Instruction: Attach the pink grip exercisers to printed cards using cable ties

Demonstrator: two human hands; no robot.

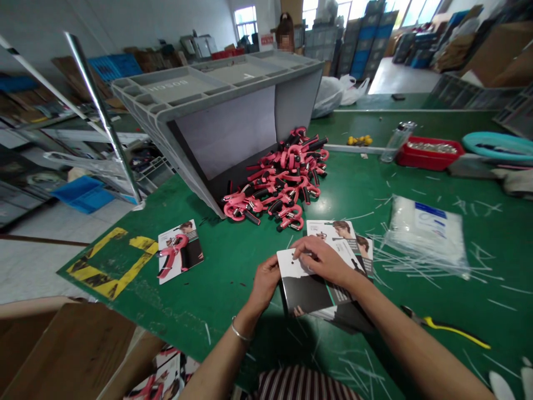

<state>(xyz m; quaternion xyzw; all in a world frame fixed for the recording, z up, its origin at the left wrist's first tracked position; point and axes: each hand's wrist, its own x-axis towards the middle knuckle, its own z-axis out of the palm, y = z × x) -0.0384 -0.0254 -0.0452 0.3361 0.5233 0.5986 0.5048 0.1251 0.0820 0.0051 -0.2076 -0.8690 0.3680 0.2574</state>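
A printed packaging card (pixel 306 286) with small punched holes is tilted over a stack of similar cards (pixel 352 316). My left hand (pixel 266 282) is closed on its left edge, the fingertips partly hidden behind it. From the right, my right hand (pixel 327 264) reaches over the card's upper part, fingers bent and pressed to it near the holes. More printed cards (pixel 333 229) lie just behind. Off to the left, a pink and black hand grip strengthener (pixel 172 256) lies on another card (pixel 194 244).
A grey crate (pixel 166 111) lies on its side, hand grips (pixel 287 172) spilling from it. At right are a bag of white cable ties (pixel 428 233), loose ties, yellow-handled pliers (pixel 449 329) and a red tray (pixel 431 161). A cardboard box (pixel 66 350) stands lower left. A person is behind the crate.
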